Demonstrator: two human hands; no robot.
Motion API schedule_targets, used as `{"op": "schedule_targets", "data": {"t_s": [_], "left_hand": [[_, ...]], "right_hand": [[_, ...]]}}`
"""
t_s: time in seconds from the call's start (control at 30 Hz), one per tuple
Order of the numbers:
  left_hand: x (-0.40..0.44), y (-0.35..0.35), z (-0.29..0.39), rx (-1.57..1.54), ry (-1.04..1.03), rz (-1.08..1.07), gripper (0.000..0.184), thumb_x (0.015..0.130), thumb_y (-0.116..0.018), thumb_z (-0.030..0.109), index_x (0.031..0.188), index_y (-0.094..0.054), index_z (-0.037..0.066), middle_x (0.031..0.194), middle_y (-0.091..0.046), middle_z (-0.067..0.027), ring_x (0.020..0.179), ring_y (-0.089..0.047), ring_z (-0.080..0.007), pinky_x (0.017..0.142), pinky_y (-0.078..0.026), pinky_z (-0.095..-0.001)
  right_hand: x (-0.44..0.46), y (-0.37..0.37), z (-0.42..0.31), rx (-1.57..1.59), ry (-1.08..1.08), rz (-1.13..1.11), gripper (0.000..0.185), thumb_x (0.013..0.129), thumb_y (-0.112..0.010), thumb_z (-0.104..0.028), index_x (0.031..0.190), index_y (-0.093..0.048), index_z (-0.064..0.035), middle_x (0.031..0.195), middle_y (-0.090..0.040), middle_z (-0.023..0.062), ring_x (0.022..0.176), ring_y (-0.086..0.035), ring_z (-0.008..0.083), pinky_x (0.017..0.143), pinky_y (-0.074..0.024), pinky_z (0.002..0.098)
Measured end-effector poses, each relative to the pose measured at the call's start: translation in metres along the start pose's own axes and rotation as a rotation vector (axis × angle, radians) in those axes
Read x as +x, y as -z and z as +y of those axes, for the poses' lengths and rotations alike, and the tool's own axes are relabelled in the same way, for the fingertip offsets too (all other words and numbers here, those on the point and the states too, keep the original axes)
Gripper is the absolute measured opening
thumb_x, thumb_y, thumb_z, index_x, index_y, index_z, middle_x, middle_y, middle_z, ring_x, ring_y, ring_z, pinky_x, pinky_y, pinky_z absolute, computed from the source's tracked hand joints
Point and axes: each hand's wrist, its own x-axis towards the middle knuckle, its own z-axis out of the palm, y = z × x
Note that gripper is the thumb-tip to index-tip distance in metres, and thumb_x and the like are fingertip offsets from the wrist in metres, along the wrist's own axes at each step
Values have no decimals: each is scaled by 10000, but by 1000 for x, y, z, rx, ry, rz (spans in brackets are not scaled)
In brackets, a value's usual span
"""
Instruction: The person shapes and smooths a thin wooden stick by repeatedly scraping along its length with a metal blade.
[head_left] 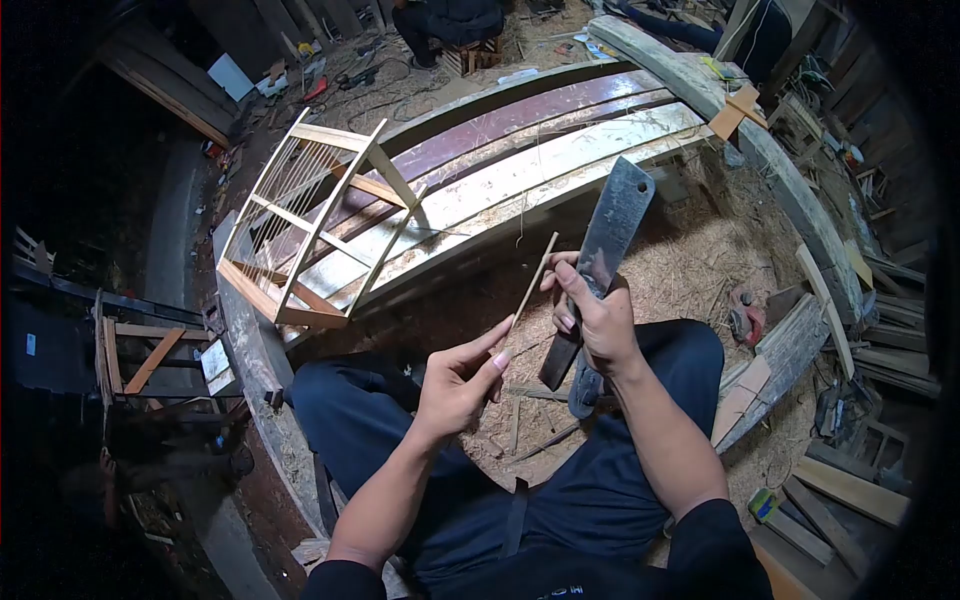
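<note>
My left hand (462, 382) pinches the lower end of a thin wooden stick (536, 276) between thumb and fingers. The stick slants up to the right, and its upper part lies by the fingertips of my right hand (604, 318). That hand is wrapped round a large knife (617, 215) with a broad, dark, worn blade pointing up and a hole near its squared end. Below my right fist a dark brown piece (561, 360) and a grey rounded end stick out; how they join the knife is hidden by the hand.
A slatted wooden frame (330, 240) with thin rods stands on the long planks (560, 150) ahead. Wood shavings (690, 260) cover the floor between my knees. A tape measure (763, 503) and boards (850, 490) lie at the right. Another person (450, 22) sits at the back.
</note>
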Motion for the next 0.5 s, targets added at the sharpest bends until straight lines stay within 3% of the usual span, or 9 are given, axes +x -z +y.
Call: {"op": "schedule_targets", "data": {"t_s": [0.03,0.27,0.37,0.5], "left_hand": [[0,0,1,11,32,-15,412,1031,-644,95,1440,-612,63,708,-586,42,600,-493,-25,566,-428,-211],[2,2,2,45,51,-31,329,1038,-657,146,1351,-685,50,754,-627,32,648,-512,-30,590,-443,-215],[3,8,0,46,81,-56,309,1027,-670,150,1305,-710,23,742,-610,46,631,-502,-27,548,-392,-215],[4,20,0,123,133,-53,269,1012,-701,179,1204,-751,-3,839,-704,-1,711,-554,-36,640,-470,-225]], "right_hand": [[0,0,1,36,-7,-28,210,1032,-666,-162,1187,-663,-20,867,-662,42,530,-485,34,487,-385,223],[6,7,0,-17,17,95,108,1017,-683,-138,1017,-625,-46,842,-639,20,549,-512,59,504,-401,229],[12,14,-6,19,83,163,110,1009,-684,-124,1012,-617,-37,822,-629,23,549,-513,63,511,-412,238],[15,20,-13,43,103,215,111,1004,-683,-122,1016,-617,-33,824,-636,33,547,-517,69,511,-420,241]]}}
